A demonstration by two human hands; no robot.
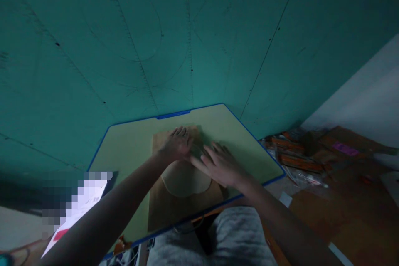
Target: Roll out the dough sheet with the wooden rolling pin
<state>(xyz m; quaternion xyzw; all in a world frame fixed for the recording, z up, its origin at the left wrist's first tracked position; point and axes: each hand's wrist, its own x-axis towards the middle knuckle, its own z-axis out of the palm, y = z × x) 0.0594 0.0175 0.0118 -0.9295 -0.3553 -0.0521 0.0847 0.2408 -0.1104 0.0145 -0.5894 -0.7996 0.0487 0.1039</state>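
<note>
A flat sheet of pale dough lies on a wooden board, which rests on a pale tabletop with a blue rim. My left hand is over the upper part of the dough, its fingers spread and pointing away from me. To its right, my right hand reaches across the dough's right edge with fingers apart. Between the two hands a pale, slender shape shows, too dim to make out. The dough's upper edge is hidden under my hands.
A green wall with drawn lines rises right behind the table. A lit, partly blurred screen stands at the left. Cardboard and plastic-wrapped items lie on the floor at the right. My lap is against the near edge.
</note>
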